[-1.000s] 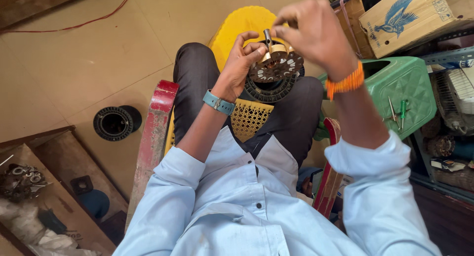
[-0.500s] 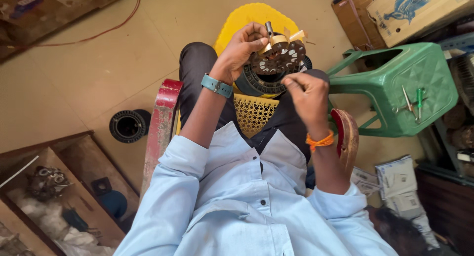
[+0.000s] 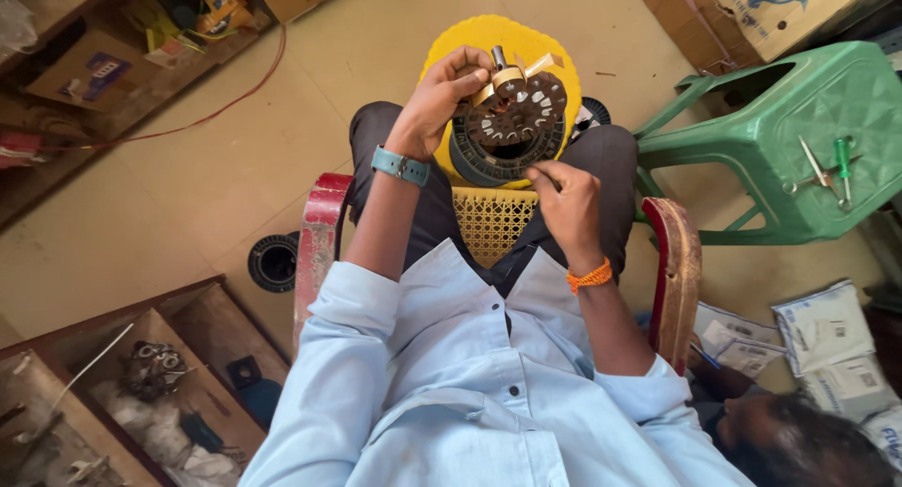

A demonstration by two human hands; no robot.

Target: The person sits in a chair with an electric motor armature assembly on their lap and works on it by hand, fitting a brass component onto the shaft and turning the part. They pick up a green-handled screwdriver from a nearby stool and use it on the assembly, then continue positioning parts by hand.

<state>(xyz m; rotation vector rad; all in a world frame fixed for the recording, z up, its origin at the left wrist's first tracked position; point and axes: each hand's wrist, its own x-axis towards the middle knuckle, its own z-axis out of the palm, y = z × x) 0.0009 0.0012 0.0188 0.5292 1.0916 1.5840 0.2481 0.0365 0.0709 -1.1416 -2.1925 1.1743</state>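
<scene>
**Hands at work on a round motor core held over my lap**

While I sit in a red-armed chair (image 3: 318, 226), a round dark motor core (image 3: 515, 111) with pale slots around its rim rests upright between my knees, against a yellow perforated disc (image 3: 470, 36) and above a black ribbed ring (image 3: 489, 164). My left hand (image 3: 440, 97) grasps the core's upper edge, fingers curled beside a tan band and a short metal shaft at the top. My right hand (image 3: 564, 198) pinches something fine at the core's lower rim; whether it is wire I cannot tell. I judge that I am midway through working round the slots, and the next move calls for a steady left hold while the right draws carefully. Farther out, a green plastic stool (image 3: 799, 130) carries scissors and a screwdriver, and another black ring (image 3: 274, 262) lies on the floor.
</scene>
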